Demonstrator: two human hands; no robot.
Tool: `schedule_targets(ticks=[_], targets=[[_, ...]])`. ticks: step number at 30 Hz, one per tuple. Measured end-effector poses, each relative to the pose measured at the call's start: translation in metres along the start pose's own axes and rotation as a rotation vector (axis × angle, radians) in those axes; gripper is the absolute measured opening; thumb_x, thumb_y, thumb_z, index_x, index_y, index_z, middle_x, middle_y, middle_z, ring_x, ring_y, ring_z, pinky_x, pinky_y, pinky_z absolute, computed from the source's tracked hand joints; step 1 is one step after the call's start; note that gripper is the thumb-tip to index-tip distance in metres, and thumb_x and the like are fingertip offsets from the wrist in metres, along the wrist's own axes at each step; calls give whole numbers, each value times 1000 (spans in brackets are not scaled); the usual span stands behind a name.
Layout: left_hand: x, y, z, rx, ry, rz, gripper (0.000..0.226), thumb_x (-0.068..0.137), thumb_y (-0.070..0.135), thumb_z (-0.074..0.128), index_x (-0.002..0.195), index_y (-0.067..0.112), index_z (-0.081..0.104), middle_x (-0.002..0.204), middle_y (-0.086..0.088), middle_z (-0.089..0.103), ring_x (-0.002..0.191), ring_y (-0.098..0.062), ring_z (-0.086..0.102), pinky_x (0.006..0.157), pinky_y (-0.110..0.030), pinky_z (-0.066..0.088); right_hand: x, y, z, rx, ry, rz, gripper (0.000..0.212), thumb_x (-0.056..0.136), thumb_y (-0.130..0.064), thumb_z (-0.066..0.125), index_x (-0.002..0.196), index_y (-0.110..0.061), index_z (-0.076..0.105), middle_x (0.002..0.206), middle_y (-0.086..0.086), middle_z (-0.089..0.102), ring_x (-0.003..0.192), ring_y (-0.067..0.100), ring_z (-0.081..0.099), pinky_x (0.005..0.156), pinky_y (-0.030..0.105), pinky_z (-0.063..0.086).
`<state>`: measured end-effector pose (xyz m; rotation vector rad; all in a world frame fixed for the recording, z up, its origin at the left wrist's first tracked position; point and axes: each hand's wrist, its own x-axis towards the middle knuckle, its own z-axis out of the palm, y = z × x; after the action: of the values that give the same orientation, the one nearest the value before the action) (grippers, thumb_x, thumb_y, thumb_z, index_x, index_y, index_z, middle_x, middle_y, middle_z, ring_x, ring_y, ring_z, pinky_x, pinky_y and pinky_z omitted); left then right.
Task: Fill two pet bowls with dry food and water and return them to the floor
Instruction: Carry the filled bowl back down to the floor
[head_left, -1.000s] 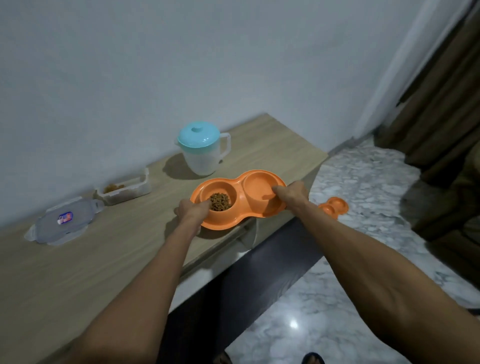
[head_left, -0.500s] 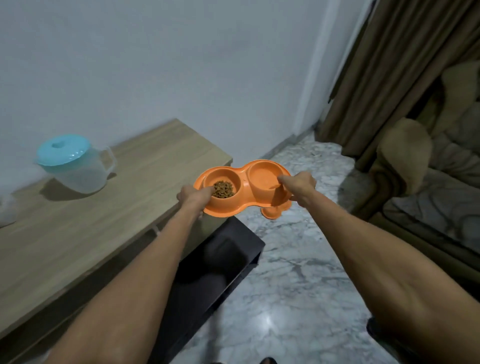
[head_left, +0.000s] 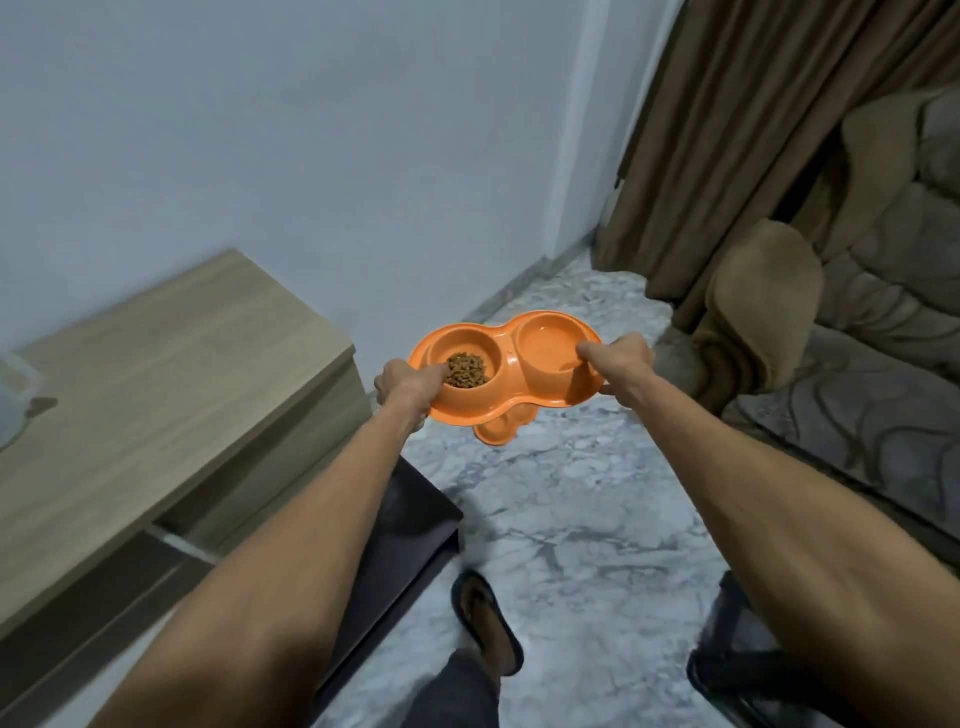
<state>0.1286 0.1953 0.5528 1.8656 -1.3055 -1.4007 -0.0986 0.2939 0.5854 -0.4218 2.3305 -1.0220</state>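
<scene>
I hold an orange double pet bowl (head_left: 511, 348) in the air above the marble floor, level, past the end of the wooden counter. Its left cup holds brown dry food (head_left: 466, 370); the right cup (head_left: 548, 345) holds clear water. My left hand (head_left: 408, 387) grips the left end, thumb over the rim by the food. My right hand (head_left: 618, 359) grips the right end. A second orange pet bowl (head_left: 501, 428) lies on the floor right below, mostly hidden by the held one.
The wooden counter (head_left: 156, 364) runs along the wall at left, with a dark lower cabinet (head_left: 410, 525) beside my sandalled foot (head_left: 488, 629). A brown sofa (head_left: 841, 364) and curtains (head_left: 727, 130) stand at right. Marble floor (head_left: 571, 519) stretches between them.
I lifted the double bowl off the counter and carried it rightward out over the floor. My view turned right, so the jug and food containers left the frame.
</scene>
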Motion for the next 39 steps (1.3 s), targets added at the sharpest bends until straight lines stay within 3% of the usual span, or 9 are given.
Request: schedule_targets(ticks=[5,10,14,17,20,23,26,31,39], targets=[[52,23,46,-4,17,-41,29,75,28,73,76,10,50,110,-18,61,87,-33,66,76,-50,61,78,-18,16,-13,-24,6,38,74,-30,75,96,-2,61,93,12,62,76,26,60,75,47,61],[102,45,85,-30,82,-91,29,78,24,75,67,9,52,87,-18,66,84,-35,69,79,-50,60,145,-42,38,-47,-41,-10,40,74,-29,73,96,3,65,86,13,63,83,31,66,77,47,60],[145,52,107,20,135,-101,28,77,30,74,71,5,62,85,-18,69,77,-33,68,69,-40,56,200,-53,64,-80,-70,-10,42,71,-34,73,99,-4,64,97,15,67,86,31,65,73,40,58],[179,48,123,-3,166,-117,30,78,31,74,86,2,69,86,-15,70,78,-31,68,68,-40,56,238,-56,92,-104,-121,-8,54,70,-35,74,114,-6,60,107,14,66,95,30,63,78,40,56],[217,30,142,8,201,-130,31,79,32,71,85,2,65,88,-14,68,77,-26,63,64,-36,48,279,-53,128,-116,-177,-14,59,70,-33,74,121,-7,59,111,13,65,99,30,63,84,43,56],[259,2,162,2,252,-180,48,64,41,65,88,-1,69,88,-15,69,78,-25,65,56,-33,46,322,-41,173,-144,-236,-40,61,68,-34,74,120,-7,59,109,13,66,99,30,64,86,45,56],[298,-28,183,-42,347,-238,37,68,29,67,89,-2,68,83,-12,66,76,-22,61,52,-28,39,365,-18,229,-173,-300,-66,68,60,-40,72,119,-8,60,107,13,68,100,30,64,88,47,55],[370,-110,220,-67,442,-321,24,77,25,71,89,5,63,87,-9,65,83,-23,62,64,-30,44,429,45,320,-205,-388,-73,61,69,-34,74,122,-8,59,98,6,65,100,29,63,91,44,52],[484,-288,277,-2,552,-450,39,71,33,72,87,-2,65,80,-21,66,88,-39,67,71,-42,55,506,190,477,-241,-488,-50,66,65,-42,70,122,-10,59,112,15,67,105,31,63,88,40,53]])
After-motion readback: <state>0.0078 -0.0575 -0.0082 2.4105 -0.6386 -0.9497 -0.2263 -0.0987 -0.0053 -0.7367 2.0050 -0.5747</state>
